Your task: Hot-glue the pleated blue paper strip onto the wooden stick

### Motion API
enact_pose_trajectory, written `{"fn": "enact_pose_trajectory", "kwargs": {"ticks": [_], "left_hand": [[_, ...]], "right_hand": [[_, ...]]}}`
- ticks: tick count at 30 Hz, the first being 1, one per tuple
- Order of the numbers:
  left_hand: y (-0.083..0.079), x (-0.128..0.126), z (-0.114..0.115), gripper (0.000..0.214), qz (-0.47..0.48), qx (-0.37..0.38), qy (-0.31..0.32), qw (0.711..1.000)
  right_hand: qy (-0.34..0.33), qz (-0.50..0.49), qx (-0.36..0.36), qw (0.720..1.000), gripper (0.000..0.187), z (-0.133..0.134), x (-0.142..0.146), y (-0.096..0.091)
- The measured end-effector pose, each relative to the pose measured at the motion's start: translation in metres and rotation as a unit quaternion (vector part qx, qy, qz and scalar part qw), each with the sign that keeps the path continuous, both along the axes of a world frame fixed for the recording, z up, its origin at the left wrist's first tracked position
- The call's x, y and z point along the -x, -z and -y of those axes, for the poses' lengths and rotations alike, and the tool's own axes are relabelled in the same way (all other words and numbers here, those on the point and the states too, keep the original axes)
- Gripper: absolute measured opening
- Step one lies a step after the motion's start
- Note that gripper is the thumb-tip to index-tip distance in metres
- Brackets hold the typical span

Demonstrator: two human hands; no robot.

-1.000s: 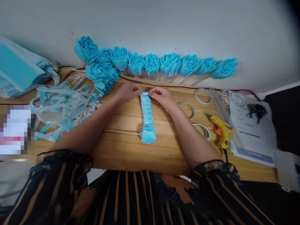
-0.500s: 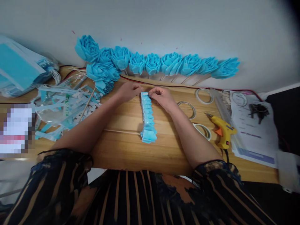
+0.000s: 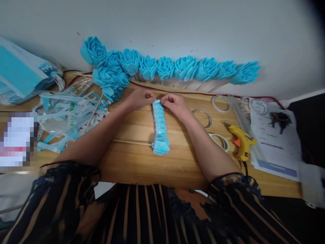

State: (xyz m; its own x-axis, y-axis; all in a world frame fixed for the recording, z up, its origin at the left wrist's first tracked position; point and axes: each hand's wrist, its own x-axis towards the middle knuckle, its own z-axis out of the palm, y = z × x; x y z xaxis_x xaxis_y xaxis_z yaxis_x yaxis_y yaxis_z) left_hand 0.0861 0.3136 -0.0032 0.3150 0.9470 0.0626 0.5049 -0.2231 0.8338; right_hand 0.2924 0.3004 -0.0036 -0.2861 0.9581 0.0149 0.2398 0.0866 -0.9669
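A pleated blue strip point(image 3: 159, 119) lies lengthwise on the wooden table, its folds overlapping. Its near end is bunched into a small blue flower head point(image 3: 161, 146), from which a thin stick point(image 3: 132, 142) runs out to the left. At the far end of the strip, my left hand point(image 3: 143, 99) has its fingers closed at the left corner. My right hand point(image 3: 174, 103) pinches the right corner of that same end, thumb and forefinger together. Both forearms rest along the table on either side of the strip.
Finished blue flowers point(image 3: 165, 68) on sticks lean in a row against the wall. Tape rolls point(image 3: 209, 118) and a yellow glue gun point(image 3: 240, 139) lie right, beside papers with keys point(image 3: 280, 121). Cut scraps point(image 3: 54, 144) and bagged blue sheets point(image 3: 17, 73) are left.
My left hand has moved slightly right and down, its fingertips now at the strip's far end. That end looks folded over, its pale edge narrower. My right hand has barely moved.
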Motion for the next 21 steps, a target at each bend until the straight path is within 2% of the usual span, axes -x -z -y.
{"fn": "enact_pose_trajectory", "kwargs": {"ticks": [4,10,21], "left_hand": [[-0.0015,0.0018,0.0013,0.019,-0.012,-0.014,-0.001,1.0],[0.0002,0.0035,0.0002,0.02,-0.002,-0.021,0.003,1.0],[-0.0041,0.0036,0.001,0.023,-0.014,-0.02,0.005,1.0]], "right_hand": [[0.003,0.002,0.005,1.0,0.013,0.0003,-0.0013,-0.0013],[0.026,-0.02,0.058,0.998,0.015,0.0014,-0.0023,-0.0067],[0.0,-0.019,0.011,1.0,0.021,0.0011,-0.0001,-0.0004]]}}
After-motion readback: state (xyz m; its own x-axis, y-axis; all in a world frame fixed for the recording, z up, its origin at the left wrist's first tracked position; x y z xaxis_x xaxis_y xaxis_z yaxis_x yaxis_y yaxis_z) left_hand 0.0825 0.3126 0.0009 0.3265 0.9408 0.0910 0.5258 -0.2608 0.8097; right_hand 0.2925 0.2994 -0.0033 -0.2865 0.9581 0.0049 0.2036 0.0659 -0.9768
